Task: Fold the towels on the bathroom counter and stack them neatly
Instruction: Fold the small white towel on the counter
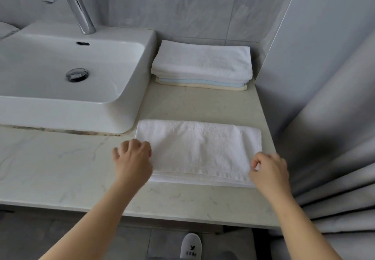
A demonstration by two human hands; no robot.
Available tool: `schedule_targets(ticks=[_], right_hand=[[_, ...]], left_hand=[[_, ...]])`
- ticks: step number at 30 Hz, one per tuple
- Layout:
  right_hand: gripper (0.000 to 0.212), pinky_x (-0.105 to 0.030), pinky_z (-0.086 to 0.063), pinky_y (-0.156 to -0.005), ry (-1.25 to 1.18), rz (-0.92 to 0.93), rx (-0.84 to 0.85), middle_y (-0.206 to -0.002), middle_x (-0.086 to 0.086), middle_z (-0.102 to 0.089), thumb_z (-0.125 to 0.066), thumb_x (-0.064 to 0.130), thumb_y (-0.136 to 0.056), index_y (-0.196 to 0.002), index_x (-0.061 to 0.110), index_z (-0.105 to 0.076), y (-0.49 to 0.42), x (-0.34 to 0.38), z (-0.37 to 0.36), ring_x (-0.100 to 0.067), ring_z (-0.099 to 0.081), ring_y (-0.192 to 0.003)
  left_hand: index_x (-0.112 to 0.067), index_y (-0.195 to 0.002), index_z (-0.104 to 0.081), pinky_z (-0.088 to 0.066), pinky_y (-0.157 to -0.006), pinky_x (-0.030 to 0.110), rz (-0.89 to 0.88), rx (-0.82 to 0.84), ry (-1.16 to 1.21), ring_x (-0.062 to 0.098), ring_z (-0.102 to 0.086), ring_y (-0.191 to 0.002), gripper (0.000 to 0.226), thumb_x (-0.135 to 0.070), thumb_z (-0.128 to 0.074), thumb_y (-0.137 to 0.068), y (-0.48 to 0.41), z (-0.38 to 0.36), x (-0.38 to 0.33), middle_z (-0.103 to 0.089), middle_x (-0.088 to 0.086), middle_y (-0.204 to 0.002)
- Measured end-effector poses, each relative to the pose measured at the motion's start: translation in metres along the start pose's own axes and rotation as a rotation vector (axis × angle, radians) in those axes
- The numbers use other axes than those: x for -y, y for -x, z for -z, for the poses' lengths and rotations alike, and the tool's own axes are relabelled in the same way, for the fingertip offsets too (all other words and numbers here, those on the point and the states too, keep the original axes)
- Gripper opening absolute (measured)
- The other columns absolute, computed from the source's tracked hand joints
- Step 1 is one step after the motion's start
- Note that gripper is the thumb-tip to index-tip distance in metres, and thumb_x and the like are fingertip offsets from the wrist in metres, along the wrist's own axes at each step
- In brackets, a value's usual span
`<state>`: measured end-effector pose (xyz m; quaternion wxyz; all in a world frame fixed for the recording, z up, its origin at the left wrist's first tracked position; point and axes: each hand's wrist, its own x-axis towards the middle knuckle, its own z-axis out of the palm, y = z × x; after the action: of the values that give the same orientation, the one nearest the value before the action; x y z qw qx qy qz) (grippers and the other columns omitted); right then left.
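A white towel (198, 150), folded into a flat rectangle, lies on the pale marble counter (60, 162) near its front edge. My left hand (133, 158) has curled fingers over the towel's left end and seems to grip it. My right hand (268, 170) pinches the towel's near right corner between thumb and fingers. Behind it, against the wall, sits a stack of folded towels (203, 64): a thick white one on top, a light blue one and a cream one beneath.
A white basin (67, 70) with a chrome tap (75, 3) fills the left of the counter. A grey curtain (334, 138) hangs at the right. Grey tiled wall behind. A white slipper (190, 246) shows on the floor below.
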<state>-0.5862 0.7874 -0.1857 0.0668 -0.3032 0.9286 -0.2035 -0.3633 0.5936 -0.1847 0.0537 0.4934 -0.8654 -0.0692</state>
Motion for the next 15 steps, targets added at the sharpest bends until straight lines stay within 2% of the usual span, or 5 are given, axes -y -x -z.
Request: schedule_targets(ticks=[3, 5, 7, 11, 15], right_hand=[[0.021, -0.033, -0.035, -0.08, 0.032, 0.271, -0.055, -0.1, 0.0, -0.057, -0.072, 0.009, -0.07, -0.088, 0.018, -0.067, 0.009, 0.022, -0.006, -0.03, -0.05, -0.101], [0.03, -0.029, -0.029, -0.093, -0.001, 0.421, 0.157, -0.116, 0.009, -0.051, -0.068, 0.028, -0.08, -0.109, 0.027, -0.063, 0.014, 0.038, -0.009, -0.019, -0.04, -0.117], [0.038, -0.021, -0.022, -0.093, 0.013, 0.453, 0.311, -0.12, 0.016, -0.045, -0.062, 0.039, -0.084, -0.121, 0.035, -0.055, 0.015, 0.042, -0.019, -0.011, -0.032, -0.12], [0.031, -0.019, -0.024, -0.084, -0.056, 0.444, 0.271, -0.098, 0.016, -0.045, -0.069, 0.036, -0.081, -0.111, 0.03, -0.063, 0.015, 0.031, -0.031, -0.01, -0.037, -0.106], [0.019, -0.016, -0.03, -0.075, -0.141, 0.415, 0.225, -0.077, 0.021, -0.043, -0.076, 0.027, -0.075, -0.087, 0.019, -0.064, 0.011, 0.025, -0.032, -0.011, -0.041, -0.091]], left_hand=[[-0.02, -0.09, -0.066, -0.048, -0.085, 0.043, -0.334, -0.136, 0.044, 0.029, -0.061, -0.099, 0.045, -0.001, -0.078, -0.051, 0.013, -0.006, -0.023, -0.063, 0.002, -0.099], [-0.023, -0.108, -0.064, -0.044, -0.092, 0.039, -0.476, 0.003, 0.137, 0.023, -0.056, -0.109, 0.041, -0.022, -0.077, -0.069, 0.02, -0.011, -0.036, -0.06, -0.002, -0.112], [-0.029, -0.117, -0.059, -0.039, -0.095, 0.038, -0.512, 0.073, 0.152, 0.02, -0.052, -0.113, 0.044, -0.045, -0.068, -0.076, 0.024, -0.018, -0.041, -0.056, -0.007, -0.115], [-0.032, -0.092, -0.065, -0.05, -0.069, 0.033, -0.519, 0.054, 0.125, 0.018, -0.061, -0.078, 0.046, -0.04, -0.087, -0.052, 0.025, -0.029, -0.035, -0.059, -0.011, -0.082], [-0.028, -0.08, -0.064, -0.049, -0.064, 0.032, -0.485, -0.017, 0.218, 0.018, -0.058, -0.069, 0.043, -0.027, -0.091, -0.047, 0.024, -0.031, -0.034, -0.056, -0.01, -0.073]])
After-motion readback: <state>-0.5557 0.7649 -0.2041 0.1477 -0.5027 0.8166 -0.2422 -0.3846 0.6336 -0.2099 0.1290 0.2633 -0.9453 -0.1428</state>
